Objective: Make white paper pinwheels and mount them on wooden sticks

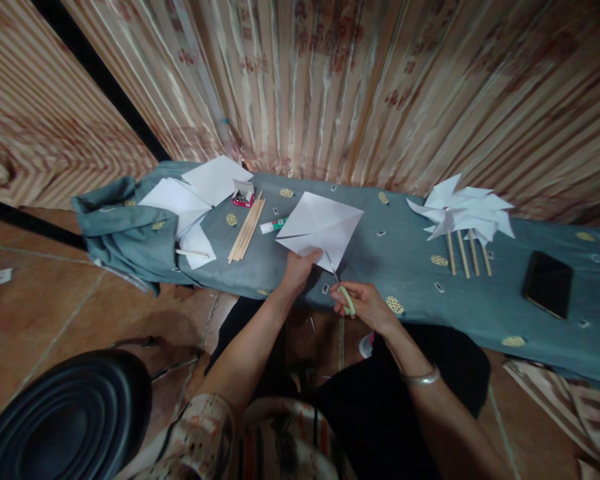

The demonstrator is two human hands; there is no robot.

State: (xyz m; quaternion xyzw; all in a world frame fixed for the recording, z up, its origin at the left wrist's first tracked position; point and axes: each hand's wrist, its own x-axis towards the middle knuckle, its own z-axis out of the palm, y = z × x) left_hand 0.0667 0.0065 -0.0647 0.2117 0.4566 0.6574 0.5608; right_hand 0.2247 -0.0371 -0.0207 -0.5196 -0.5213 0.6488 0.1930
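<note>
A white square sheet of paper [325,220] lies turned like a diamond over the front middle of the cloth-covered table, a slit running in from its left corner. My left hand [300,269] pinches the sheet near its lower left edge, thumb on top. In my right hand [363,300] is a pair of scissors [349,300] with light green handles. Its blades are at the paper's near corner, pointing up and away from me. Just left of the sheet, partly under it, is a green and white glue stick [274,225].
Left of the sheet are several wooden sticks [247,230], a small red box [243,193] of metal pieces and more white paper [215,180]. Paper pinwheels [465,207] on sticks and a black phone [548,283] lie right. A black round stool [65,413] stands at lower left.
</note>
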